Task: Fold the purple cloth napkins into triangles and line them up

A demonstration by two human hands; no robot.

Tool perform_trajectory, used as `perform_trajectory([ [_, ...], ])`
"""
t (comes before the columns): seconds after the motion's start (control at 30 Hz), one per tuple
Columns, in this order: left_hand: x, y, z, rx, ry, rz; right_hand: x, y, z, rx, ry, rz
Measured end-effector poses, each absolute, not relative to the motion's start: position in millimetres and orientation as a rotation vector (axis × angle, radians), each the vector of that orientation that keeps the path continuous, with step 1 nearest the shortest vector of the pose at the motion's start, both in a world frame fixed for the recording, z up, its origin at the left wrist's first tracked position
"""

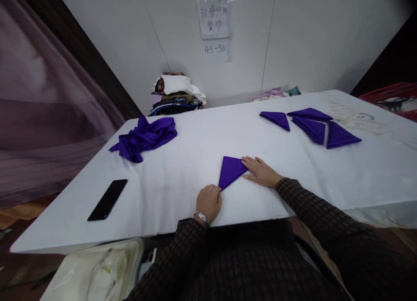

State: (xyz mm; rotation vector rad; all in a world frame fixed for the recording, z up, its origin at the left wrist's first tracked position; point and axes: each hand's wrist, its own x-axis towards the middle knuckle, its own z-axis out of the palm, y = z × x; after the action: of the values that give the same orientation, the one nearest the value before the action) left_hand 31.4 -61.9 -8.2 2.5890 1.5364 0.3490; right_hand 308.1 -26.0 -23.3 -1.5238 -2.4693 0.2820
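A purple cloth napkin (230, 171), folded into a flat triangle, lies on the white-covered table (192, 166) in front of me. My left hand (209, 203), with a bracelet at its wrist, is closed at the napkin's lower corner, fingers curled and pinching that tip. On the opposite side, the outstretched fingers of my right hand (262, 173) rest on the napkin's right corner, the thumb apart. The underside of the folds is hidden.
Crumpled purple cloth (146, 136) lies at the far left, with a black phone (108, 200) nearer. Several folded purple napkins (340, 135) sit at the back right. A pile of clothes (176, 94) rises behind the table. A white bin (138, 253) stands below the front edge.
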Motion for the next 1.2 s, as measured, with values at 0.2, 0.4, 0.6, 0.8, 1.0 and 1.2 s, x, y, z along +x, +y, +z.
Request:
perform_trajectory([
  [0.2, 23.6, -63.3, -6.5, 2.616, 1.452, 0.392, 308.3, -25.1, -24.0, -1.531, -2.469, 0.291],
  [0.4, 30.8, -44.9, 7.0, 2.540, 1.507, 0.228, 307.7, -25.6, -23.0, -1.534, -2.467, 0.300],
  [0.6, 60.6, -13.5, 28.5, 2.545, 1.557, -0.132, 306.5, -25.8, -22.2, -1.546, -2.466, 0.292],
  [0.8, 91.5, 4.8, 15.1, 2.775, 1.358, 0.347, 305.3, -26.9, -22.0, -1.548, -2.479, 0.266],
  [1.0, 96.8, 13.9, -17.1, 2.785, 1.187, 0.105, 302.8, -27.2, -18.6, -1.538, -2.446, 0.294],
  [1.2, 93.2, 15.9, -20.1, 2.794, 1.203, 0.084, 307.2, -29.3, -15.1, -1.588, -2.411, 0.323],
])
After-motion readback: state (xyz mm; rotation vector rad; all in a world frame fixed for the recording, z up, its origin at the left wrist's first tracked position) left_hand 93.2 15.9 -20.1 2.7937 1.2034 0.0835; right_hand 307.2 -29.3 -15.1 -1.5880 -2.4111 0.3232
